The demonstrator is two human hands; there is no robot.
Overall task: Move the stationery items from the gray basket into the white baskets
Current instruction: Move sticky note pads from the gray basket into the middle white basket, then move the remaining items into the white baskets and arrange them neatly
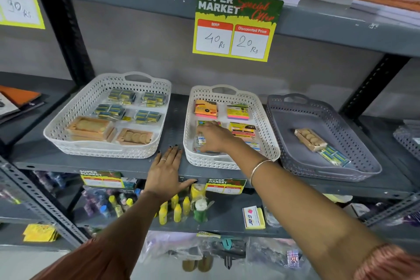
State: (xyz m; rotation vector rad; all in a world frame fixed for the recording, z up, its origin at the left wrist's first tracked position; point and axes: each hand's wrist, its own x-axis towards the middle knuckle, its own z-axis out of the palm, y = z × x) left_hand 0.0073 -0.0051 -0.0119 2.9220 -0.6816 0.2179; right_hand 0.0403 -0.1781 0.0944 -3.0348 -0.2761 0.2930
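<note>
On the grey metal shelf (175, 120) stand three perforated plastic baskets in a row. The right hand (214, 137) reaches into the middle white basket (268, 129), fingers spread over a small clear-wrapped packet (201, 140) near its front left corner; whether they grip it cannot be told. The left hand (166, 170) lies flat and open on the shelf's front edge, between the two white baskets. The gray basket (293, 143) at the right end holds a tan box of round pieces (310, 139) and a blue-and-yellow packet (335, 155). The left white basket (68, 120) holds similar boxes and packets.
</note>
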